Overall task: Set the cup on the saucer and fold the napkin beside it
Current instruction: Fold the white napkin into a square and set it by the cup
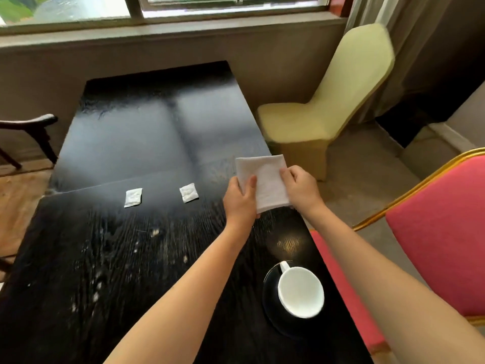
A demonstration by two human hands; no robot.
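Note:
A white cup stands upright on a black saucer near the table's right front edge, its handle pointing away from me. Farther out, above the right edge of the black table, both hands hold a white napkin lifted off the surface. My left hand pinches its left side with the thumb on top. My right hand grips its right side. The napkin looks roughly square, and its lower corner is hidden behind my left hand.
Two small white sachets lie mid-table. A pale yellow covered chair stands past the table's right side, a pink chair with gold frame is close on the right, and a dark wooden chair is at the left.

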